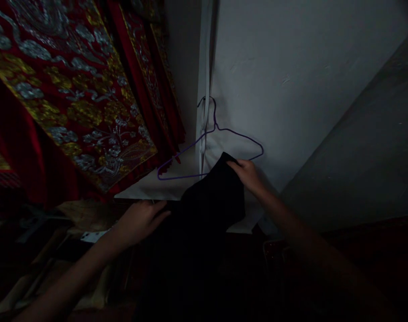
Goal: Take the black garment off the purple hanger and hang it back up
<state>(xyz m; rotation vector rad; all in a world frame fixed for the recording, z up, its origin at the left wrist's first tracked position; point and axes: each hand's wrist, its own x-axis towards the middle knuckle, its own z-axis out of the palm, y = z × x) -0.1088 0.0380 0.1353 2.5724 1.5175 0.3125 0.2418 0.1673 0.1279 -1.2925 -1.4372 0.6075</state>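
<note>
A black piece of clothing is stretched between my two hands; its exact kind is too dark to make out. My right hand pinches its upper edge, just below the right side of a purple wire hanger. To the left and lower, my left hand grips another part of the dark cloth between thumb and fingers. The hanger's hook is caught on a pale hanging strap. Part of the hanger's bottom bar is hidden behind the cloth.
Red cloth with gold and silver embroidery hangs at the left, its edge close to the hanger. A pale wall stands behind the hanger. Lower left, dim cluttered objects lie in shadow.
</note>
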